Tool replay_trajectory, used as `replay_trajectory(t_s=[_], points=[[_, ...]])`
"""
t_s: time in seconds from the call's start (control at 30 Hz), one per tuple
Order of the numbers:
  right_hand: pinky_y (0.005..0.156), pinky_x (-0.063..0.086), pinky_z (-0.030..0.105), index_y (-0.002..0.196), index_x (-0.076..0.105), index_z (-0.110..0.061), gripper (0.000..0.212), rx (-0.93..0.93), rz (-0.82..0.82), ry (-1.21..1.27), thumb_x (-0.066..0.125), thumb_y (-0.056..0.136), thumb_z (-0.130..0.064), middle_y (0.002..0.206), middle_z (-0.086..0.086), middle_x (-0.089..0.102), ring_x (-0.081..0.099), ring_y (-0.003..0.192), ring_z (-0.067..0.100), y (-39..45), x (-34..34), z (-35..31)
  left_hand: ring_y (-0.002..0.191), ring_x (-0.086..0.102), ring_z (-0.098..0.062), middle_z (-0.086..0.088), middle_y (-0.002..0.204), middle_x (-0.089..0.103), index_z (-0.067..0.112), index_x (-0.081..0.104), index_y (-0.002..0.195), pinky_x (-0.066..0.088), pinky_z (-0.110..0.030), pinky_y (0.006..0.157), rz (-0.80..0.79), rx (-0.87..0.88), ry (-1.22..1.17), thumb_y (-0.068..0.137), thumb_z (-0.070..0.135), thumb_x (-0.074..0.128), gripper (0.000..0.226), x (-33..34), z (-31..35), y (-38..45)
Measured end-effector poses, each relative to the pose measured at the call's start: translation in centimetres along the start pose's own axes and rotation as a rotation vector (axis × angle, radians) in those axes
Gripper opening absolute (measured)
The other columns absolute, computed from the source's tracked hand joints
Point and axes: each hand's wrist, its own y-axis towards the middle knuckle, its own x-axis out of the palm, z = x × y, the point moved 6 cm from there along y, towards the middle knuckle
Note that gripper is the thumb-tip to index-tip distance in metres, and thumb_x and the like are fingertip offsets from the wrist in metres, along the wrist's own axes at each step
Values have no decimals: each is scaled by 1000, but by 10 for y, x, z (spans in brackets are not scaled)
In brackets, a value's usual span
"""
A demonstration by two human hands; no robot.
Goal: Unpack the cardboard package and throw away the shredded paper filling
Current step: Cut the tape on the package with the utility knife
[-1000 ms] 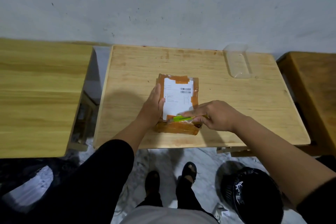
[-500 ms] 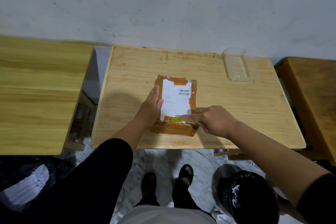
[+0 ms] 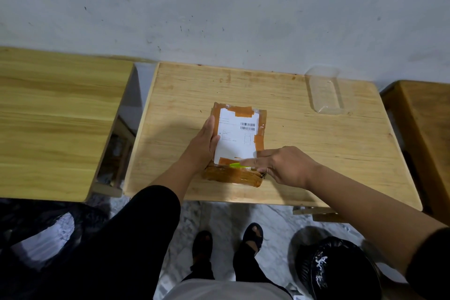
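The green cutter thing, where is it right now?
In the head view, the green cutter is in the right hand, pressed on the near edge of the taped package at the middle of the table.

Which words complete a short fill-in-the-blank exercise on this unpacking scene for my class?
1. The left hand steadies the taped package on the ____ table.
2. The right hand holds a small ____ cutter at the package's near edge.
3. The package's label is ____.

Missing words: wooden; green; white
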Motion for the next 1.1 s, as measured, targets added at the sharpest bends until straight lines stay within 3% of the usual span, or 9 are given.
replay_trajectory(t_s=[0.1,0.47,0.57,0.7,0.83,0.97,1.1], points=[[68,53,33,132,34,-53,40,-4,7,16,39,97,-34,122,-7,63,65,93,24,-6,1,6,144,11,-17,-4,158,5,16,-2,146,11,-23,109,10,-4,-9,100,28,29,57,0,-1,0],[63,52,32,133,34,-51,39,-12,6,2,36,97,-36,113,-1,66,65,86,26,-13,2,14,144,8,-17,-4,158,3,17,-4,146,10,-25,113,2,-21,4,100,28,29,58,0,2,0],[59,38,24,130,45,-45,37,-30,73,18,44,96,-31,109,2,69,66,85,29,-22,-7,17,144,9,-17,-3,158,3,18,-5,146,11,-26,113,5,-20,7,100,28,28,58,1,2,0],[64,34,24,133,40,-45,38,-9,25,12,41,97,-32,117,2,66,64,95,30,-27,-11,16,144,10,-17,-3,158,4,18,-5,146,11,-24,110,14,-20,16,100,28,29,58,1,1,0],[58,35,28,133,40,-45,38,-17,4,-26,41,97,-32,101,7,66,63,81,33,-33,-10,17,144,10,-19,-4,158,3,17,-5,146,12,-28,113,11,-24,19,100,29,28,58,1,2,0],[40,31,22,126,48,-46,37,-49,162,-142,38,92,-37,68,-3,62,57,46,24,-45,-12,22,144,11,-20,-6,157,6,15,-2,146,16,-32,114,22,-18,-2,99,27,30,58,0,3,0],[34,37,23,126,49,-43,41,-52,241,-98,34,89,-34,64,-5,59,54,41,19,-50,-11,13,144,11,-19,-7,157,7,12,0,146,14,-28,113,32,-11,-9,99,23,31,57,0,5,0]])
